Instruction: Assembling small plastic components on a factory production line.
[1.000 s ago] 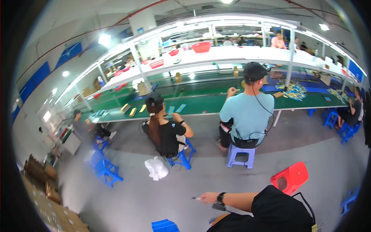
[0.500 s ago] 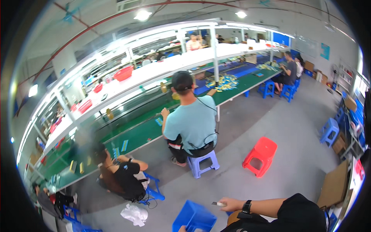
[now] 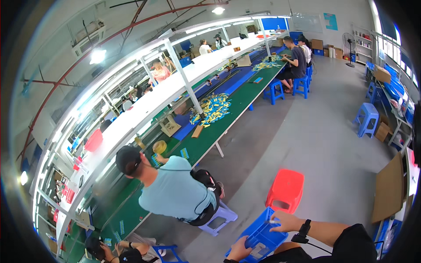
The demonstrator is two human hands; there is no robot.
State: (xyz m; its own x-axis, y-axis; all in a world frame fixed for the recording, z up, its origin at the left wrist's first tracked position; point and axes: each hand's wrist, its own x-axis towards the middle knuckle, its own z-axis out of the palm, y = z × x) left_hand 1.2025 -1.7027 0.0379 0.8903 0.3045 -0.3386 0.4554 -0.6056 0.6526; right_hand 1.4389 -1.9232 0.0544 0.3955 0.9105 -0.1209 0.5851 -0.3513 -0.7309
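My left hand is closed on the near-left edge of a blue plastic bin, low in the view and tilted in front of me. A pale label shows on the bin. Over its right rim is my right hand, fingers closed on a small flat pale tool. Much of the tool is hidden by the fingers, and its exact kind cannot be made out. Whether this hand also touches the bin is unclear.
A red plastic stool stands just beyond the bin. To the left, a person in a light-blue shirt sits at a long green workbench bearing a pile of yellow and blue pieces. Cardboard leans at the right.
My view has swung to the right. The bin now lies nearer the red stool in view, and my right hand has come over its rim with the tool. More of my left hand shows.
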